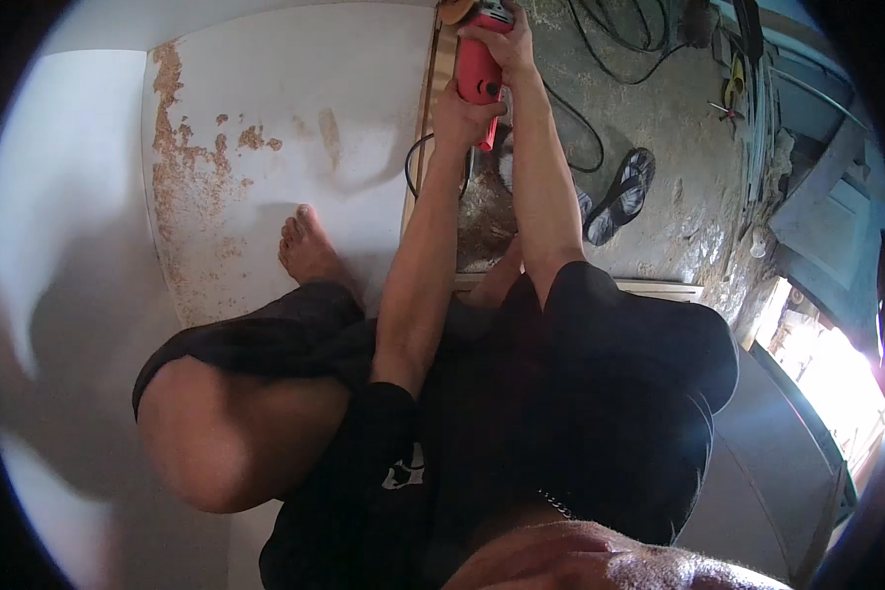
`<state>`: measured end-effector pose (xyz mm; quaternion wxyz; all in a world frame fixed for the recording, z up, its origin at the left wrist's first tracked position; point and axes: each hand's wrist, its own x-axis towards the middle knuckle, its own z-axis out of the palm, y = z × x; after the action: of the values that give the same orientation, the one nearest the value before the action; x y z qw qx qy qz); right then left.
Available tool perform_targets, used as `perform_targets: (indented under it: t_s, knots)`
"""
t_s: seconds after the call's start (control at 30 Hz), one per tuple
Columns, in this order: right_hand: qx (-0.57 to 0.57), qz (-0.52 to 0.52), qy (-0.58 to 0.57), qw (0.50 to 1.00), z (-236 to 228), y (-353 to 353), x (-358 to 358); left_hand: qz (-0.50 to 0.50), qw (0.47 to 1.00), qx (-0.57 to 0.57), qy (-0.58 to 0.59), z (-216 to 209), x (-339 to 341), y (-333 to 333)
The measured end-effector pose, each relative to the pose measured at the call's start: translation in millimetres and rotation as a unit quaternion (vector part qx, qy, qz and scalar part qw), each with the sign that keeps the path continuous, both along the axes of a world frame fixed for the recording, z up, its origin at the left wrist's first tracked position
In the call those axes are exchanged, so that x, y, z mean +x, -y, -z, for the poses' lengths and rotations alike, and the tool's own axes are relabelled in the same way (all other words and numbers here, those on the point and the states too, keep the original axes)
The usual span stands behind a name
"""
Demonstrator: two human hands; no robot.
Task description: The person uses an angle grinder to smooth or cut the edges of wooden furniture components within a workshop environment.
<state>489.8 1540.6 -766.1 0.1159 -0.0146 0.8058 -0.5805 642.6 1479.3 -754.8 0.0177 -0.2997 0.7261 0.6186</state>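
Observation:
A red angle grinder (478,75) is held out at the top middle, its brownish disc (456,11) partly cut off by the picture's edge. My left hand (462,118) wraps round the rear of its body. Further forward, my right hand (509,47) grips it close to the head. The disc is over or beside the wooden edge (442,64) of a white board; whether they touch I cannot tell. A black cord (410,167) loops near my left forearm.
The white board (364,59) under my bare foot (309,246) has brown, flaking patches (172,147). On the rough floor to the right lie dark flip-flops (621,197) and coiled black cable (639,44). A yellow-handled tool (734,79) and long strips line the right side.

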Motion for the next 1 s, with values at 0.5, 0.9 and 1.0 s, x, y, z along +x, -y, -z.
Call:
perform_targets:
  t_s: [0.5, 0.9, 1.0]
  knots:
    - [-0.124, -0.015, -0.012, 0.992, -20.7, 7.2, 10.7, 0.044, 0.997, -0.031, 0.057, -17.4, -2.3, 12.9]
    - [-0.105, -0.023, -0.045, 0.993, 7.1, 6.8, 9.0, 0.044, 0.998, 0.003, 0.054, -12.7, 4.7, 13.9]
    - [-0.098, -0.014, 0.010, 0.995, 3.9, 6.7, 12.0, 0.047, 0.996, -0.007, 0.071, -13.6, 5.9, 15.3]
